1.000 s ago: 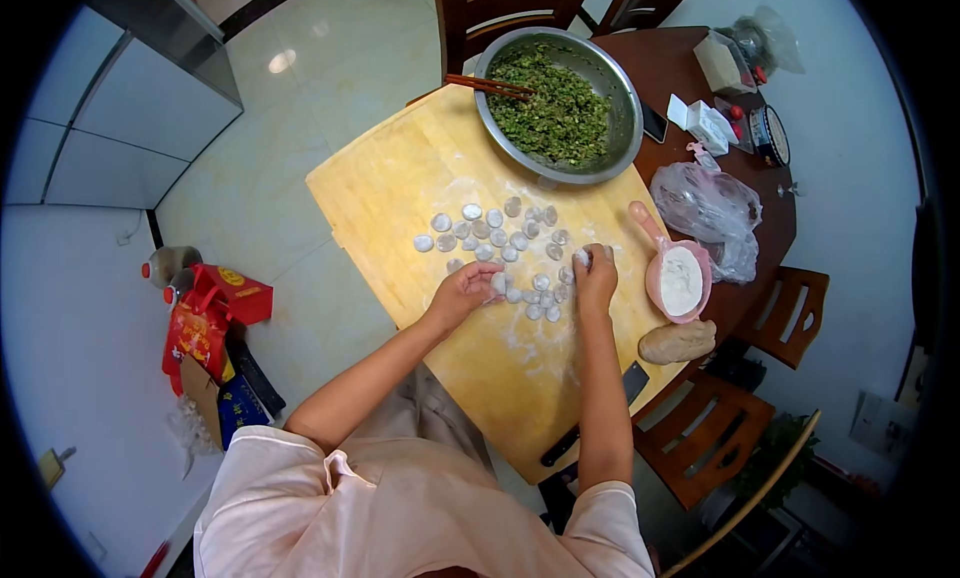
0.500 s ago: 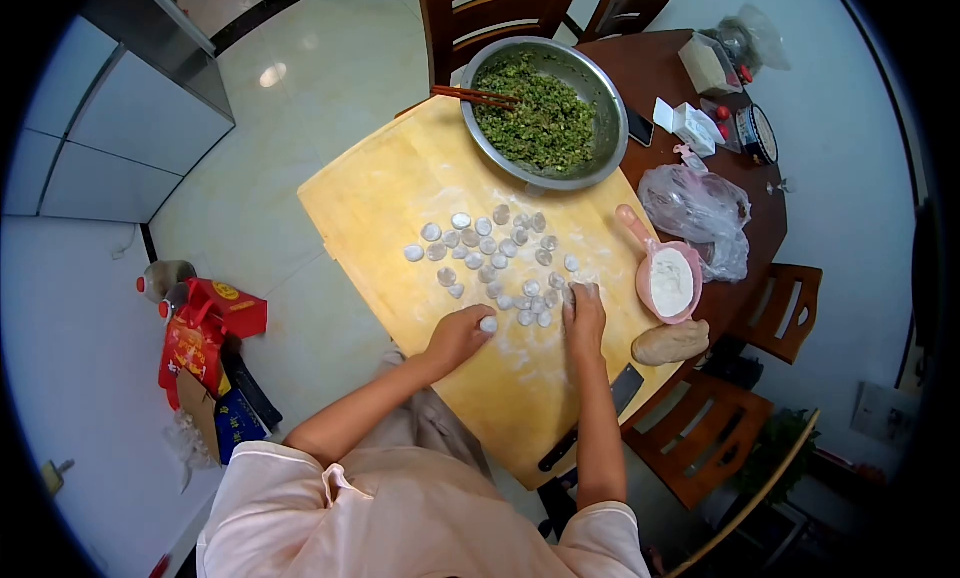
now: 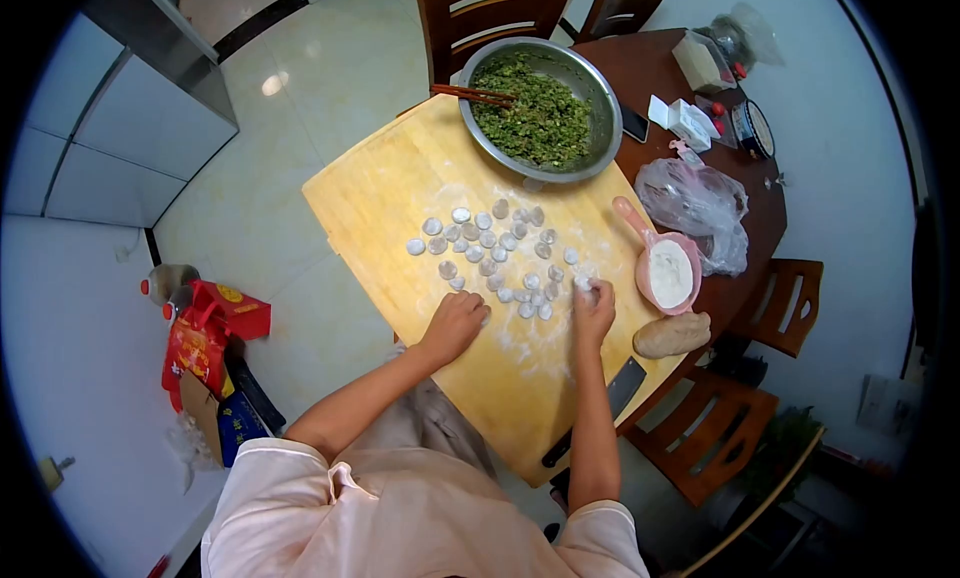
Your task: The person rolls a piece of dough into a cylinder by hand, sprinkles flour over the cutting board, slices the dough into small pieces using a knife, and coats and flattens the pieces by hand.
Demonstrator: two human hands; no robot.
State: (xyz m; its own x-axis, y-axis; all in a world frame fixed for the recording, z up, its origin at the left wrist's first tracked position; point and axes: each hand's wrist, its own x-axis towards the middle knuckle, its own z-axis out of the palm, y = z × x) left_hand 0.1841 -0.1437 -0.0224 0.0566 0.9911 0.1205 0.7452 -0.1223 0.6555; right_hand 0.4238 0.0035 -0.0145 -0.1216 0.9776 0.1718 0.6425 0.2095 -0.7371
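Pinching a dough piece (image 3: pixel 583 281), the right hand (image 3: pixel 596 310) partly hides it.

Pale pink shirt (image 3: pixel 440 513), short loose sleeves (image 3: pixel 250 478), puckered fold (image 3: pixel 347 480) on left side; greyish-beige trousers (image 3: pixel 432 418).

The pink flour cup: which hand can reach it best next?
Probably the right hand: it is nearer the pink flour cup. The left hand is farther off, with dough pieces in between.
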